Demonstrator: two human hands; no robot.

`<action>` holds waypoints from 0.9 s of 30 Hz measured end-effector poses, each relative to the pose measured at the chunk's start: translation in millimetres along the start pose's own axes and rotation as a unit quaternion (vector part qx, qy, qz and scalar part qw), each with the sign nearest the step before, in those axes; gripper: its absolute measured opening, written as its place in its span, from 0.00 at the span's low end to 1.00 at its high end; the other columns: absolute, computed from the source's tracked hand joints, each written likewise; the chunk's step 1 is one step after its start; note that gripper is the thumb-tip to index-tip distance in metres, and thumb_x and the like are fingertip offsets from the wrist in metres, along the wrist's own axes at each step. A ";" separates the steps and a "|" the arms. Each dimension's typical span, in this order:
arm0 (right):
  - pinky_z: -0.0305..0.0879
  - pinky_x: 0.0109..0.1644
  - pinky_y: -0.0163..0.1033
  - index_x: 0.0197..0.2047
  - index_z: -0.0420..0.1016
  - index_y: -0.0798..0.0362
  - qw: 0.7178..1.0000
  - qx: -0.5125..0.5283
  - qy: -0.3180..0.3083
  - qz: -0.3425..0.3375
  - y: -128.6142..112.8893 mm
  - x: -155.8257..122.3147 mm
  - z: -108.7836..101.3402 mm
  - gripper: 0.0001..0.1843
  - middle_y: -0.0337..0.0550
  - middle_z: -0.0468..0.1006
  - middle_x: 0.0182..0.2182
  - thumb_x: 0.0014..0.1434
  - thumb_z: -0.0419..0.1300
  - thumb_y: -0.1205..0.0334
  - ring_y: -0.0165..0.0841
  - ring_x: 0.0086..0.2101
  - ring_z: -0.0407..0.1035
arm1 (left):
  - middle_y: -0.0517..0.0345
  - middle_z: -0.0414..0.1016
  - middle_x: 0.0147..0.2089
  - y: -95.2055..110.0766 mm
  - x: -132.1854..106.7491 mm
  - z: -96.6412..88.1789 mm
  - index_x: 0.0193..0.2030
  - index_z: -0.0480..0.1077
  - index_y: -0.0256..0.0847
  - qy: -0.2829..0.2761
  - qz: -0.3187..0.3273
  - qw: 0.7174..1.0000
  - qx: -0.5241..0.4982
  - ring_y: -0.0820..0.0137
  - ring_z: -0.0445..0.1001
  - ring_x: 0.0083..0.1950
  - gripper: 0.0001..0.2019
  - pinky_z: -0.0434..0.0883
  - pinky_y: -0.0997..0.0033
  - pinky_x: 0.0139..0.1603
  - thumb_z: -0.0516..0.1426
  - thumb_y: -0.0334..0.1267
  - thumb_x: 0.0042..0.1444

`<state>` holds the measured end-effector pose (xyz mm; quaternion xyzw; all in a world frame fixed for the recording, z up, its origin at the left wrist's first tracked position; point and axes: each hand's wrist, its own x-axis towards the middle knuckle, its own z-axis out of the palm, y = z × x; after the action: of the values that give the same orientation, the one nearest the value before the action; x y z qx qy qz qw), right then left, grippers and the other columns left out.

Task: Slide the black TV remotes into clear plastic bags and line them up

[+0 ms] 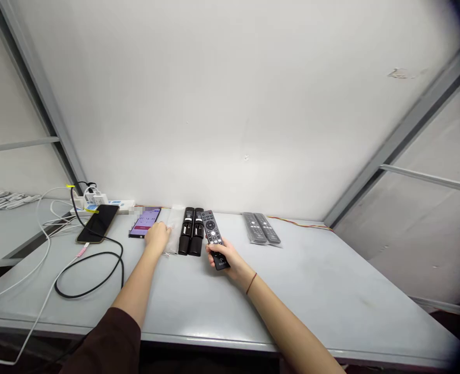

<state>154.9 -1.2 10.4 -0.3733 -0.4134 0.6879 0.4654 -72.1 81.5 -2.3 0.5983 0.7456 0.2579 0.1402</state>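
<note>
I have the remote control (213, 235) clasped at its near end in the right hand (225, 259), over the table (331, 301) just beside two black remotes (191, 232) that lie back-up. By my reading the work is partway: two wrapped remotes (261, 228) lie further right, while these three are bare. The left hand (158, 237) rests on a clear plastic sleeve (174, 226) beside a lit phone (146, 222); whether its fingers pinch the sleeve I cannot tell.
</note>
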 end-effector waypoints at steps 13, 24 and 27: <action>0.56 0.17 0.31 0.32 0.65 0.52 0.993 -0.097 -0.057 0.033 -11.7 -8.5 7.3 0.12 0.36 0.71 0.23 0.48 0.63 0.59 0.25 0.16 0.62 | 0.56 0.76 0.42 34.6 0.7 -6.9 0.43 0.57 0.43 0.080 -0.099 0.737 -0.663 0.72 0.77 0.40 0.08 0.74 0.67 0.43 0.52 0.32 0.58; 0.60 0.17 0.31 0.35 0.64 0.51 0.988 -0.138 -0.065 0.031 -2.0 -3.1 0.1 0.12 0.37 0.73 0.25 0.48 0.62 0.60 0.25 0.16 0.64 | 0.57 0.77 0.36 36.1 0.7 -5.4 0.34 0.67 0.37 0.070 -0.169 0.584 -0.791 0.73 0.76 0.44 0.06 0.73 0.73 0.50 0.52 0.25 0.59; 0.59 0.17 0.31 0.36 0.64 0.51 0.986 -0.134 -0.090 0.031 -0.6 -3.4 0.8 0.12 0.36 0.73 0.26 0.49 0.62 0.60 0.25 0.16 0.64 | 0.56 0.77 0.36 37.8 0.7 -3.9 0.35 0.67 0.37 0.066 -0.176 0.574 -0.797 0.73 0.77 0.43 0.06 0.73 0.71 0.50 0.51 0.25 0.59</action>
<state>155.4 -4.5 11.7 -0.3811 -0.5307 0.6711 0.3505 -43.4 87.1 21.8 0.0835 0.3371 0.7570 0.5535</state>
